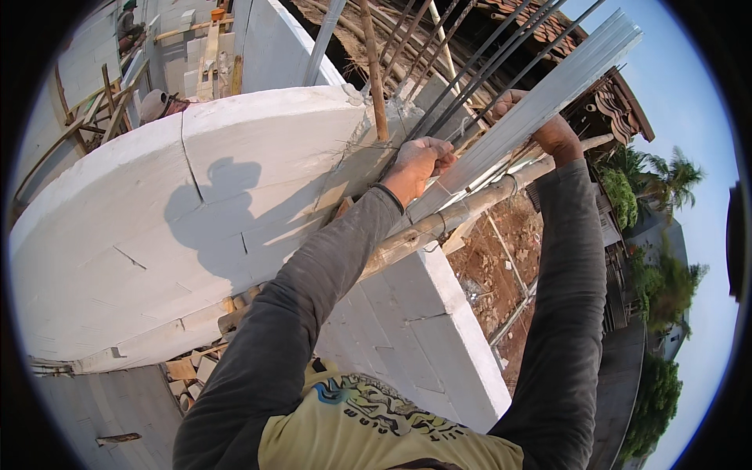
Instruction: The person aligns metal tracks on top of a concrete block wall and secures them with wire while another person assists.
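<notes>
A long grey metal channel (540,102) runs slantwise from the wall top up to the upper right, beside several dark steel bars (478,70). My left hand (421,160) is closed near the channel's lower end, at thin wire by the bars. My right hand (540,125) grips the channel higher up, fingers wrapped around it. A bamboo pole (439,223) lies under both hands along the top of the white block wall (235,204).
The white block wall (423,329) drops away below me to red earth (501,266) and a street with trees at right. Wooden scaffolding (110,102) and another person (129,27) are at far upper left. Loose bricks (192,372) lie below the wall.
</notes>
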### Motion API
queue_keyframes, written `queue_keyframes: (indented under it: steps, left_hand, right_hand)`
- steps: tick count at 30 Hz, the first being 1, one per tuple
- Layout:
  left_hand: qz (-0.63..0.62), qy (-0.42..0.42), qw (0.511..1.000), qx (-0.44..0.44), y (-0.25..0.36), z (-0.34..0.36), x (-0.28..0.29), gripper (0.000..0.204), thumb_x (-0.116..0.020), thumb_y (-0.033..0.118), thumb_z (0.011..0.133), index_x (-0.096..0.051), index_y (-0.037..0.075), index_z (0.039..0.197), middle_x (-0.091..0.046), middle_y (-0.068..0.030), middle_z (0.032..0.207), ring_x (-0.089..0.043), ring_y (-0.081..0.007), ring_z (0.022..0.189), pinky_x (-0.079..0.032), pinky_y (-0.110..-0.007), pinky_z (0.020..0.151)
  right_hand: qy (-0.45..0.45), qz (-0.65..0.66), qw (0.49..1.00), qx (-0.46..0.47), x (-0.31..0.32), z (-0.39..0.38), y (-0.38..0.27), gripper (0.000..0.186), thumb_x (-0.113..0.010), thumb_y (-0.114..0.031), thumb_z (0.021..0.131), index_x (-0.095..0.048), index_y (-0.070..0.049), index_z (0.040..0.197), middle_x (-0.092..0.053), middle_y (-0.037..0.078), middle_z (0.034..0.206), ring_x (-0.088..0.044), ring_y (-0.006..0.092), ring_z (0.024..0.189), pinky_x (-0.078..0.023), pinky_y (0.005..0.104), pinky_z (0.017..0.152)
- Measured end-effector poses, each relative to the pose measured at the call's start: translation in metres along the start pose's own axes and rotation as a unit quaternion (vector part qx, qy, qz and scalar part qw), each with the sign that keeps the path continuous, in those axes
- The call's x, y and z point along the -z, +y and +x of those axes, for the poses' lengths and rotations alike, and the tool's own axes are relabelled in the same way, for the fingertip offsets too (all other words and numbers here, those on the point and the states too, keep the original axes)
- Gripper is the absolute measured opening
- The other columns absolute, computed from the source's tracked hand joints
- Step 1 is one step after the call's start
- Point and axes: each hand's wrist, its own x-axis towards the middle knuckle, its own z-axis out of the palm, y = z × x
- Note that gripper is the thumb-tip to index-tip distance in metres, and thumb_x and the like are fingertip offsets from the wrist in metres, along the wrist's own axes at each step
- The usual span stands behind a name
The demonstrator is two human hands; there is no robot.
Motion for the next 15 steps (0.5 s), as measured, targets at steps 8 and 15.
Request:
queue_keyframes:
  steps: [8, 15]
  left_hand:
    - [0.065, 0.086, 0.986, -0.129, 0.009, -0.009, -0.013, 0.015, -0.053, 0.014, 0.098, -0.057, 0.0, 0.098, -0.064, -0.0088, 0.082, -0.061, -0.0154, 0.069, -0.053, -0.029, 0.062]
    - [0.082, 0.131, 0.968, -0.198, 0.025, 0.006, -0.013, 0.017, -0.051, 0.014, 0.099, -0.055, -0.002, 0.102, -0.06, -0.0066, 0.079, -0.059, -0.0144, 0.067, -0.052, -0.029, 0.062]
  right_hand:
    - [-0.012, 0.013, 1.0, -0.011, -0.003, 0.003, -0.01, 0.024, -0.068, -0.029, 0.089, -0.063, -0.006, 0.087, -0.06, -0.002, 0.08, -0.053, 0.0051, 0.07, -0.045, 0.021, 0.064]
    - [-0.004, 0.109, 0.993, -0.036, -0.021, 0.004, 0.01, 0.03, -0.073, -0.024, 0.085, -0.066, -0.005, 0.106, -0.064, 0.0, 0.087, -0.059, 0.0098, 0.074, -0.048, 0.0238, 0.07]
